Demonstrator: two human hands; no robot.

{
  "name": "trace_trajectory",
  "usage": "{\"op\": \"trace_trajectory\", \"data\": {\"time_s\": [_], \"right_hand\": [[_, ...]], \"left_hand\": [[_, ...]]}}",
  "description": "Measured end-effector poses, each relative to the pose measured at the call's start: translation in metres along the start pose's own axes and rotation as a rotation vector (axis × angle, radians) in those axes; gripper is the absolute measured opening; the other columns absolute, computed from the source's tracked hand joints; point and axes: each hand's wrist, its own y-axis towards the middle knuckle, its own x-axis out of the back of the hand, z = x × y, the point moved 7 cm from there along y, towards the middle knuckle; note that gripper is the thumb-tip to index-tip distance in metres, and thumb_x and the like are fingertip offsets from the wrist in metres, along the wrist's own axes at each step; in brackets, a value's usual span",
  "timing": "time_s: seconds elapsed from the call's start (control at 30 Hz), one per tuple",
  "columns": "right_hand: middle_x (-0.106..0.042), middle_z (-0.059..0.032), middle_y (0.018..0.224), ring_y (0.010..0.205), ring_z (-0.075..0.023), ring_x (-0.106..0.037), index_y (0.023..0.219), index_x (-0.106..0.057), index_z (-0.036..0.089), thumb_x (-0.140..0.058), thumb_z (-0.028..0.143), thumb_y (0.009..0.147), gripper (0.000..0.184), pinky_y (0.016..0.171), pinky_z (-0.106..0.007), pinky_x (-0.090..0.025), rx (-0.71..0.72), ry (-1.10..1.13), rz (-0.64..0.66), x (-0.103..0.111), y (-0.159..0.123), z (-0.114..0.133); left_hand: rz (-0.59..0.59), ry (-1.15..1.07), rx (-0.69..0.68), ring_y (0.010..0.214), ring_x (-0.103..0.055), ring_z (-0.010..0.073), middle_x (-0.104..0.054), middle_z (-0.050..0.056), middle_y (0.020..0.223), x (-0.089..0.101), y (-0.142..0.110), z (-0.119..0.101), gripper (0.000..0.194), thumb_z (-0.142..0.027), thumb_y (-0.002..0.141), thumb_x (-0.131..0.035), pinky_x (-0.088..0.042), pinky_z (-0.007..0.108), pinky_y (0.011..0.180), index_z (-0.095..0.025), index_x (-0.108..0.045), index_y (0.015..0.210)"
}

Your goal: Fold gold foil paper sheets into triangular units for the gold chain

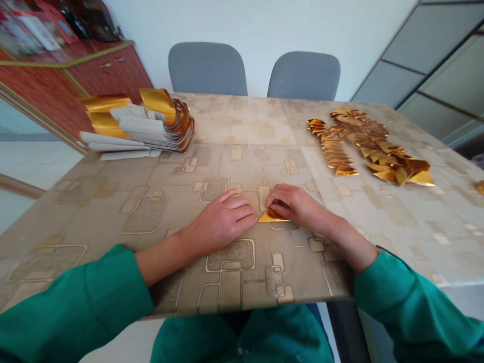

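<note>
On the patterned table before me lies a small piece of gold foil paper [271, 217], folded to a pointed corner on its left. My right hand [293, 204] is closed over it, thumb and fingers pinching its upper part and hiding most of the rest. Just left of that corner, my left hand [232, 219] rests palm down on the tabletop with its fingers stretched out, holding nothing. Whether its fingertips touch the paper's tip I cannot tell.
A thick stack of gold and white foil sheets [151, 126] sits at the table's far left. Rows of folded gold foil pieces [378, 143] lie at the right. Two grey chairs [207, 68] stand behind the table [242, 131], beside a reddish wooden cabinet [109, 75].
</note>
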Motion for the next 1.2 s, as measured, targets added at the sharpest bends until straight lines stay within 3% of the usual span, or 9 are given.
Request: {"op": "trace_trajectory", "data": {"time_s": [0.13,0.27,0.5,0.73,0.87,1.0,1.2], "right_hand": [[-0.060,-0.0009,0.079,0.069,-0.0118,-0.053,0.082,-0.063,0.017,-0.054,0.003,0.083,0.017,0.067,-0.023,-0.039,-0.070,-0.054,-0.033,-0.003,0.000,-0.004],[-0.060,-0.0004,0.077,0.066,-0.0112,-0.052,0.084,-0.064,0.017,-0.054,0.005,0.085,0.016,0.065,-0.023,-0.038,-0.045,-0.030,-0.041,-0.002,0.000,-0.007],[-0.063,-0.0008,0.086,0.072,-0.0118,-0.055,0.092,-0.065,0.019,-0.059,0.014,0.090,0.008,0.067,-0.024,-0.041,0.034,0.076,0.033,0.003,-0.008,-0.008],[-0.062,-0.0008,0.086,0.072,-0.0117,-0.054,0.090,-0.064,0.019,-0.059,0.014,0.089,0.006,0.067,-0.025,-0.040,-0.011,0.069,0.009,0.001,-0.008,-0.005],[-0.060,-0.0016,0.088,0.077,-0.0138,-0.054,0.091,-0.062,0.019,-0.062,0.022,0.090,0.003,0.071,-0.027,-0.040,-0.049,0.039,0.020,0.000,-0.012,0.000],[-0.060,-0.0030,0.094,0.083,-0.0163,-0.054,0.094,-0.060,0.020,-0.072,0.030,0.085,0.018,0.074,-0.029,-0.038,-0.119,0.003,0.036,-0.004,-0.015,-0.002],[-0.061,-0.0011,0.090,0.082,-0.0150,-0.055,0.091,-0.063,0.020,-0.069,0.021,0.088,0.007,0.075,-0.028,-0.036,-0.195,0.034,0.022,0.000,-0.013,-0.015]], "left_hand": [[-0.045,0.029,-0.048,0.093,-0.059,0.0199,-0.069,0.007,0.100,0.003,0.008,-0.012,0.023,-0.017,0.103,-0.045,-0.047,0.035,0.085,-0.015,-0.066,0.112],[0.007,0.037,-0.069,0.084,-0.056,0.0197,-0.066,0.006,0.091,-0.007,0.014,-0.014,0.024,-0.017,0.103,-0.044,-0.044,0.033,0.073,-0.014,-0.067,0.110],[0.017,0.087,0.022,0.094,-0.058,0.0207,-0.068,0.008,0.102,-0.010,0.011,0.009,0.026,-0.018,0.105,-0.041,-0.045,0.034,0.081,-0.014,-0.067,0.108],[-0.029,-0.129,-0.097,0.108,-0.061,0.0216,-0.070,0.009,0.112,-0.007,0.004,-0.013,0.028,-0.019,0.104,-0.042,-0.049,0.038,0.093,-0.015,-0.064,0.121],[0.014,-0.187,-0.065,0.112,-0.060,0.0227,-0.068,0.010,0.115,-0.011,0.001,-0.012,0.028,-0.020,0.103,-0.045,-0.049,0.041,0.098,-0.018,-0.064,0.124],[0.063,-0.178,-0.048,0.114,-0.058,0.0249,-0.064,0.011,0.120,-0.014,0.000,-0.013,0.027,-0.020,0.101,-0.046,-0.048,0.044,0.100,-0.021,-0.066,0.121],[0.093,-0.180,-0.021,0.119,-0.057,0.0252,-0.064,0.010,0.120,-0.014,0.000,-0.012,0.031,-0.018,0.102,-0.042,-0.038,0.053,0.110,-0.024,-0.068,0.118]]}}
